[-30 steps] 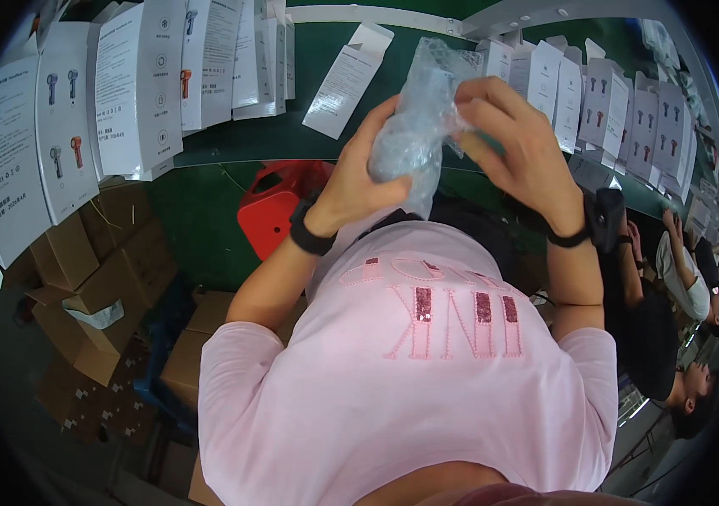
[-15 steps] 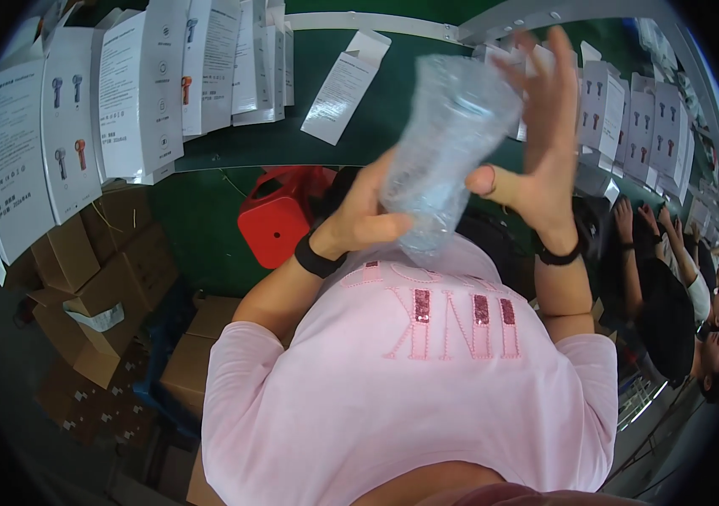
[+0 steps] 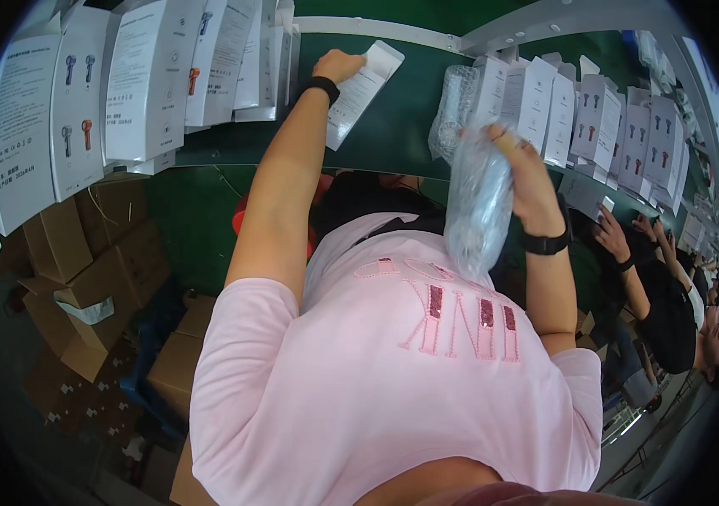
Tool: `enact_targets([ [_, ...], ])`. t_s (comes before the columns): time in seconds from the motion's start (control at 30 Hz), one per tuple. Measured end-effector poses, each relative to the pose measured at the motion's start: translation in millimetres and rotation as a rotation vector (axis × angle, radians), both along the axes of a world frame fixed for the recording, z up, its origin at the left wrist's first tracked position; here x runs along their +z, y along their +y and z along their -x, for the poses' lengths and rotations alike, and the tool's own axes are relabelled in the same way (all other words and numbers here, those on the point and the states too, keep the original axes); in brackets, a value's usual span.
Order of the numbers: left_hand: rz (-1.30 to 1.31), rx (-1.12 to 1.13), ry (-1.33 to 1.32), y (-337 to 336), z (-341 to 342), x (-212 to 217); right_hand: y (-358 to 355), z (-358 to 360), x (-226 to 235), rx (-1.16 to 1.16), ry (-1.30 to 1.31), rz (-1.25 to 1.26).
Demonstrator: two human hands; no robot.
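My right hand (image 3: 530, 181) is closed round a bubble-wrapped package (image 3: 478, 211), its pale blue contents blurred by the wrap. The package hangs in front of my shirt, below the table edge. My left arm reaches far forward, and its hand (image 3: 339, 66) grips the side of a white printed carton (image 3: 355, 103) near its upper end. That carton lies slanted on the dark green table (image 3: 402, 126), its end flap open. A second bubble-wrapped package (image 3: 454, 110) rests on the table beyond my right hand.
White cartons (image 3: 144, 93) stand in a row at the left; more cartons (image 3: 528, 97) line the right. A grey metal rail (image 3: 545, 34) borders the far side. Cardboard boxes (image 3: 136, 253) and a red stool (image 3: 240, 218) are below. Co-workers (image 3: 663, 312) sit at the right.
My left hand has let go of the bubble-wrapped package and reached forward to the lying carton. My right hand now holds the package alone, lower down. The second package has come into view.
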State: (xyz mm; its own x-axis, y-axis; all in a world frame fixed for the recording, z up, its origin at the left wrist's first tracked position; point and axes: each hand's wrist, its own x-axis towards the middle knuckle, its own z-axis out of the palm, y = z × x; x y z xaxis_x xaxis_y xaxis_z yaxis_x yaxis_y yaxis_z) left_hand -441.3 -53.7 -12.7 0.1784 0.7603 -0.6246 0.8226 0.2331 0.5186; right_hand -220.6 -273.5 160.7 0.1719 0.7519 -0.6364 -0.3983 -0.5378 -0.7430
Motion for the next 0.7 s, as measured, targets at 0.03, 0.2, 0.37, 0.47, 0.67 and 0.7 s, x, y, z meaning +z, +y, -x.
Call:
enact_targets([
  [0.03, -0.004, -0.007, -0.003, 1.7, -1.1, -9.5, -5.7, 1.2, 2.6, 0.087, 0.027, 0.022],
  [0.2, 0.055, 0.110, -0.275, -9.6, 5.4, -16.1, -22.8, -1.9, 27.8, 0.059, 0.407, -0.084],
  [0.37, 0.580, 0.507, -0.905, -51.1, -10.7, 62.7, -37.9, -32.6, 1.7, 0.256, 0.771, -0.306],
  [0.47, 1.396, 0.594, -1.473, -78.0, 9.1, 14.1, -36.7, -27.4, -1.0, 0.274, 0.733, -0.118],
  [0.67, 1.961, 1.001, -1.526, -123.4, -8.0, 23.5, -53.1, -30.8, -28.3, 0.129, 0.712, 0.005],
  [0.7, 1.981, 1.055, -1.525, -128.0, -9.2, 17.4, -45.8, -22.5, -18.1, 0.135, 0.714, 0.010],
])
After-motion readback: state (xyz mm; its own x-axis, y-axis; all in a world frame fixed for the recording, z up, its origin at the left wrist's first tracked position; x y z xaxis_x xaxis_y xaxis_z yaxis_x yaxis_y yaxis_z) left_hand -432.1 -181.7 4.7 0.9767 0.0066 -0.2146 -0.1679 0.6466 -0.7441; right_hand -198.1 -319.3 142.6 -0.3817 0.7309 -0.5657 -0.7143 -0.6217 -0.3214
